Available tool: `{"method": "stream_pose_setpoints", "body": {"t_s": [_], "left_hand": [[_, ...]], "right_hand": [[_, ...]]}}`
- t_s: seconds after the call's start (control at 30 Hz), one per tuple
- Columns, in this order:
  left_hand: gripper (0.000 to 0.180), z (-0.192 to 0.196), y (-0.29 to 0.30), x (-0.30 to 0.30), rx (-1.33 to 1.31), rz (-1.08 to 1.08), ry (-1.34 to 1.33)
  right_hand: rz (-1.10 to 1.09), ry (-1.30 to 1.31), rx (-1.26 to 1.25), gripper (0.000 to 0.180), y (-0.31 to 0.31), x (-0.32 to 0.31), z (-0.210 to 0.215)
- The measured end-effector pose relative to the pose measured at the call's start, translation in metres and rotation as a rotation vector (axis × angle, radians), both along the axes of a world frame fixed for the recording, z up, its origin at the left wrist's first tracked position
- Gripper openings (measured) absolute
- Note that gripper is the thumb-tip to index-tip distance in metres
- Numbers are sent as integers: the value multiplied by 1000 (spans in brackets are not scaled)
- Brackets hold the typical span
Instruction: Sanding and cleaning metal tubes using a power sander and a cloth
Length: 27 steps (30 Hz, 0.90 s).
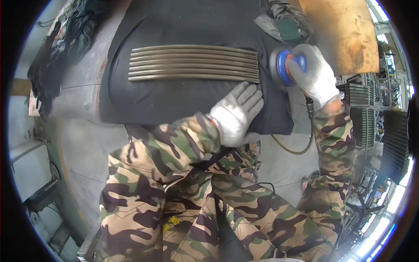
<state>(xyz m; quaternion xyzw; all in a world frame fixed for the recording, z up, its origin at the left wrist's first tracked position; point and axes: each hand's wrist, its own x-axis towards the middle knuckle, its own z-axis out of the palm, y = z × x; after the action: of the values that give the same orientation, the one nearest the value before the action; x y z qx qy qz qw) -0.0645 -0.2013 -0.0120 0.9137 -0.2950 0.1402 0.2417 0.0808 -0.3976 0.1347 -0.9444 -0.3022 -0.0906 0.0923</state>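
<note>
Several shiny metal rods [194,64] lie side by side across a dark cloth [157,100]. My left hand [238,111], in a white glove with grey fingers, is open with its fingers stretched out. Its fingertips come close to the rods' right end at the near side; whether they touch cannot be told. To the right of the rods, my right hand [312,72], gloved the same way, is wrapped round a blue round air sander [285,67]. The sander is held on its side, its disc facing left toward the rods. An air hose [310,126] hangs from it below my wrist.
A crumpled grey cloth with a green patch [289,29] lies beyond the sander. At the far right is a stained wooden board [342,35]. Dark clothing [65,52] is heaped at the far left. Racks of stacked metal bars [361,126] stand to the right.
</note>
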Motion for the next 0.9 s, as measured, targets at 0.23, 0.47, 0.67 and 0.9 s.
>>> {"method": "stream_pose_setpoints", "body": {"t_s": [0.23,0.47,0.67,0.9], "left_hand": [[63,32,116,41,5,308,-222],[83,14,155,56,246,514,72],[83,1,145,56,190,530,20],[79,-15,132,31,149,534,-51]], "right_hand": [[155,25,-129,27,36,-6,-10],[301,-55,-335,30,80,6,-39],[322,-109,-222,30,91,31,-58],[262,-3,-222,25,85,23,-60]]}}
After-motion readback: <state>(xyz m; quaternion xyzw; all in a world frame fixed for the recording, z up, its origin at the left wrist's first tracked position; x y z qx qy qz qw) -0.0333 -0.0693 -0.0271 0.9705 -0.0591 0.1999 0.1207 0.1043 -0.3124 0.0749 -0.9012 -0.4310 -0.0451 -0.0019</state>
